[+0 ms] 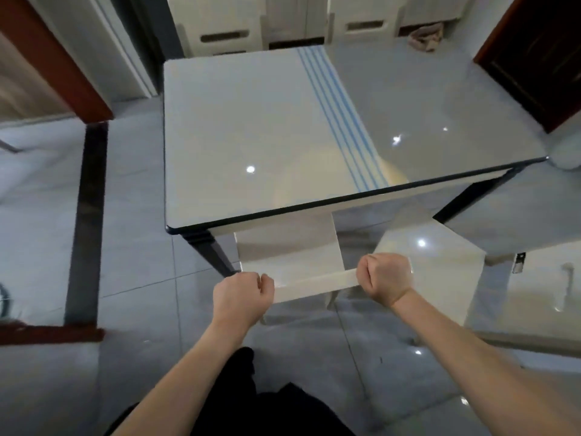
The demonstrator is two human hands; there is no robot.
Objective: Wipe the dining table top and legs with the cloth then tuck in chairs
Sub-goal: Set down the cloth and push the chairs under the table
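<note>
Head view: left hand (240, 295) and right hand (385, 278) each clamp a closed grip on the chair's back rail (314, 284).

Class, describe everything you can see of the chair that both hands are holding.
The chair is cream-white and glossy, perhaps lacquered wood. Its flat top rail runs slightly tilted between the left hand and the right hand, each gripping one end. Its seat reaches partly under the table edge; its legs stand on the tiled floor.
</note>
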